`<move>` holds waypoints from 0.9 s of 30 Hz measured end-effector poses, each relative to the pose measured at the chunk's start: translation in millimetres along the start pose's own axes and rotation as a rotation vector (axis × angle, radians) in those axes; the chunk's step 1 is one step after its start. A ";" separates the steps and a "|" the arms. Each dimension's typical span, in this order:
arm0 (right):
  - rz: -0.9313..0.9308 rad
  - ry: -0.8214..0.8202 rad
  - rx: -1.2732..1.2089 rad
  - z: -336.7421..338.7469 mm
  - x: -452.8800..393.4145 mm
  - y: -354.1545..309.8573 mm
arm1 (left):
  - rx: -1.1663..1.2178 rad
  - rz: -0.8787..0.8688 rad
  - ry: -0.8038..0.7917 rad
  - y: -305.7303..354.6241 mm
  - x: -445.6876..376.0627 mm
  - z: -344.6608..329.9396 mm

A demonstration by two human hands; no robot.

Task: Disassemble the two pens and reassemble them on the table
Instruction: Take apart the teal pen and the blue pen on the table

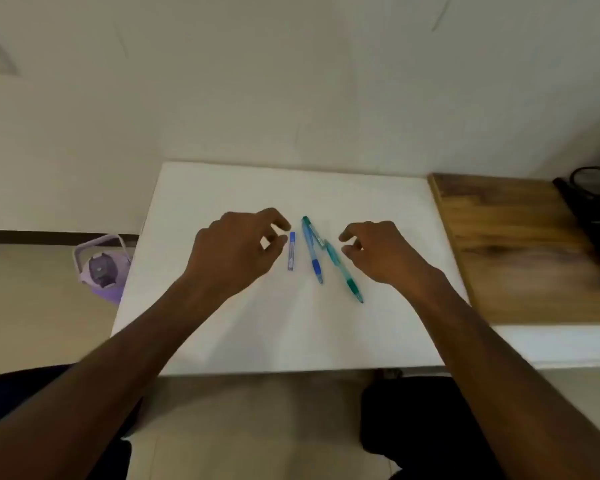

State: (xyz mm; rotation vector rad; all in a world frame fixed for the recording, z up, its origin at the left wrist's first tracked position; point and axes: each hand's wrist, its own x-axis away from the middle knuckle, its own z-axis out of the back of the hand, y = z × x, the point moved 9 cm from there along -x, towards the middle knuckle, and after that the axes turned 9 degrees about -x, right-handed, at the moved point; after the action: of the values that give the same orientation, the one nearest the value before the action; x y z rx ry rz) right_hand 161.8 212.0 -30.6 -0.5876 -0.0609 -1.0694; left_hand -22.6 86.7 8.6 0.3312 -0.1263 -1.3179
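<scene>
1. Two translucent plastic pens lay mid-frame on the white table (222, 341), their upper ends meeting: the blue-gripped pen (311, 249) left, the green-gripped pen (340, 268) right.
2. A small blue tube (292, 251) lay just left of them.
3. A wooden board (520, 251) lay at right; a lilac bottle (101, 268) stood on the floor at left.
4. The left hand (236, 247) and right hand (381, 251) hovered either side, fingers loosely curled, holding nothing.

I see the two pens (329, 258) and a small blue tube (292, 251) lying close together between my left hand (238, 247) and right hand (383, 252), leaving only narrow gaps there. The white table (243, 337) lies bare toward me, and a wooden board (520, 251) borders the right side.
</scene>
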 end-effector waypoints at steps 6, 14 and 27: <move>-0.084 0.017 0.058 -29.2 -4.2 27.6 | -0.139 0.008 -0.079 -1.2 -6.8 -27.1; -0.046 0.055 0.037 -44.1 1.9 35.9 | -0.139 0.004 -0.108 8.6 -8.2 -37.8; 0.173 0.118 -0.525 -38.7 33.1 -68.3 | 0.571 0.281 -0.026 -24.0 6.5 -31.0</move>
State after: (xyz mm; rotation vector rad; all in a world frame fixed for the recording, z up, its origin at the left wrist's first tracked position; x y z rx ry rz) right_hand 112.0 143.2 -23.7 -0.9807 0.3780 -0.9490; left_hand -34.7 80.5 -28.7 0.7511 -0.5563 -0.9878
